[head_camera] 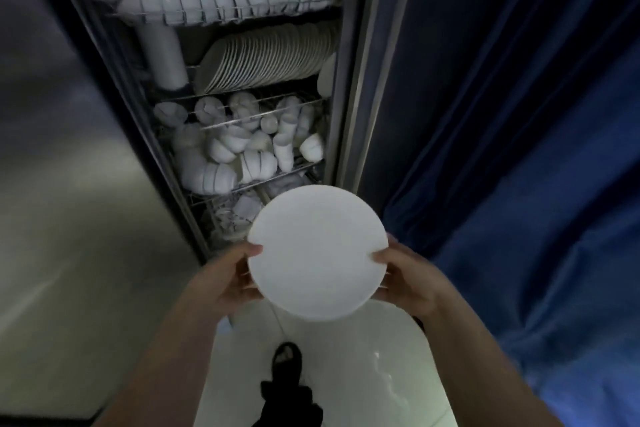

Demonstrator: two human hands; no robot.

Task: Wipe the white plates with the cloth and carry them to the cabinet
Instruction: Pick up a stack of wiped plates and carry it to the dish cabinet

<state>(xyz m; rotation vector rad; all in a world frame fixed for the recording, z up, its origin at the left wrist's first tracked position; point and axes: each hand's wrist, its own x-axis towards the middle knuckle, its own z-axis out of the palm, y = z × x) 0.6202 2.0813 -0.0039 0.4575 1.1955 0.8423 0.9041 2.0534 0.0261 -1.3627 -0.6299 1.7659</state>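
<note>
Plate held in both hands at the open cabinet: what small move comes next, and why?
Probably lift the plate toward the row of plates on the second rack. Both hands, left and right, grip its rim, it sits low before the cabinet, and like plates stand there.

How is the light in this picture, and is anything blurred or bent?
Head view: dim and bluish overall; the plate held by both hands is the brightest thing and shows no detail; cabinet edges lean from the wide-angle lens; glare spots on the floor.
</note>
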